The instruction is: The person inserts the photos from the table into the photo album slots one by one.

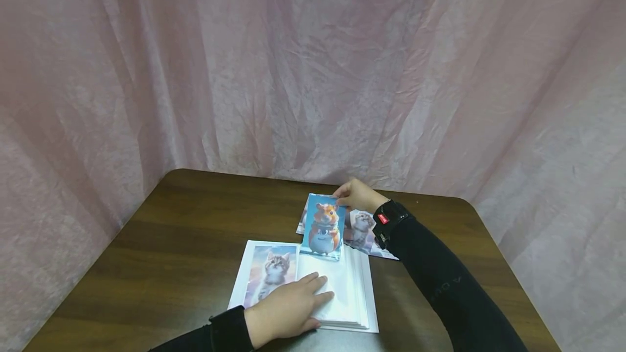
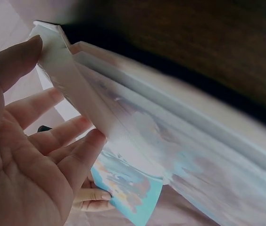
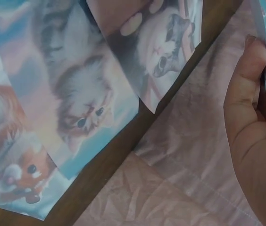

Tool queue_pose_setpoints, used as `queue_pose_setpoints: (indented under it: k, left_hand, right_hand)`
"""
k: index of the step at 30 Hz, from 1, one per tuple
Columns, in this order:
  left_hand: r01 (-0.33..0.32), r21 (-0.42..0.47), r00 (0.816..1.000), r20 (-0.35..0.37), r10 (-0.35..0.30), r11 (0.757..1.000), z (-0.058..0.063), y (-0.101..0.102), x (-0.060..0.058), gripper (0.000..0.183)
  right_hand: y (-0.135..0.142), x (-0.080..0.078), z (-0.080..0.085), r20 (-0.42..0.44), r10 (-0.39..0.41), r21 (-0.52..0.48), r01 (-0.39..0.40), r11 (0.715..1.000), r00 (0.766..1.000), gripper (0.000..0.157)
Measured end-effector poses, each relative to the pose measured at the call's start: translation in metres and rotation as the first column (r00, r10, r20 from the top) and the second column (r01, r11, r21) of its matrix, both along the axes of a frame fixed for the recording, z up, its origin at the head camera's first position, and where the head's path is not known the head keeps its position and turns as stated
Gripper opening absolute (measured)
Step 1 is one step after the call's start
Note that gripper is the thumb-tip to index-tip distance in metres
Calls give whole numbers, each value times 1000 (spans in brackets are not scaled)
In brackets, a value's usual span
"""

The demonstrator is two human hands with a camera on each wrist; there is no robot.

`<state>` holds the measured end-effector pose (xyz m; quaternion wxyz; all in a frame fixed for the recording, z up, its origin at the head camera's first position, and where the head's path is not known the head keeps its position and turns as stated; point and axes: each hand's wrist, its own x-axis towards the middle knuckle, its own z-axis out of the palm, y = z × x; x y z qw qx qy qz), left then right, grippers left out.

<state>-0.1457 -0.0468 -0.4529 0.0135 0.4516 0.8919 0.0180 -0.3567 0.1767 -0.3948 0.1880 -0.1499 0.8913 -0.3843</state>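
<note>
A white photo album (image 1: 344,308) lies open on the table, with a grey kitten picture (image 1: 275,269) in its left page. My left hand (image 1: 292,304) rests on the album's right page, fingers extended. In the left wrist view, those fingertips (image 2: 95,136) are right at the page edge. My right hand (image 1: 359,195) pinches a blue hamster picture card (image 1: 324,228) by its upper right corner. The card stands picture side toward me, its lower end overlapping the top of the right page. In the right wrist view, the card (image 3: 265,23) shows edge-on between thumb and fingers.
Behind the album, several loose pictures lie spread on the brown table (image 1: 186,243), among them a kitten picture (image 3: 83,94), a second cat picture (image 3: 163,47) and a hamster picture (image 3: 17,160). A pink curtain (image 1: 303,69) hangs behind the table.
</note>
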Motion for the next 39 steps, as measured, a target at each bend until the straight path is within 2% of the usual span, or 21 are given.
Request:
queue_pose_setpoints:
  k: [4,11,15,20,28,36,39]
  left_hand:
    - [2,6,1000,10,-2,1000,0,-1,1,57]
    - [5,22,1000,27,-6,1000,-1,-2,1,57]
    - [7,30,999,39,-8,1000,-2,-3,2,57]
    - [9,28,999,42,-10,1000,-4,-4,3,57]
    - [0,32,999,53,-1,1000,-2,-5,4,57]
    - [30,53,999,-30,-29,998,-2,-6,3,57]
    - [38,55,999,-35,-37,998,-3,-7,3,57]
  right_hand:
    - [2,1,-1,23,-6,-6,7,1000,1000,24]
    - [2,-1,2,2,48,15,-48,999,999,23]
    - [2,-3,2,20,49,25,-50,998,999,23]
    - [1,-1,-1,57,49,38,-51,998,997,23]
    - [-2,5,-11,93,117,17,-119,993,989,24]
    - [-4,10,-19,106,168,19,-171,985,980,23]
    - [-4,11,-23,121,182,13,-185,983,976,22]
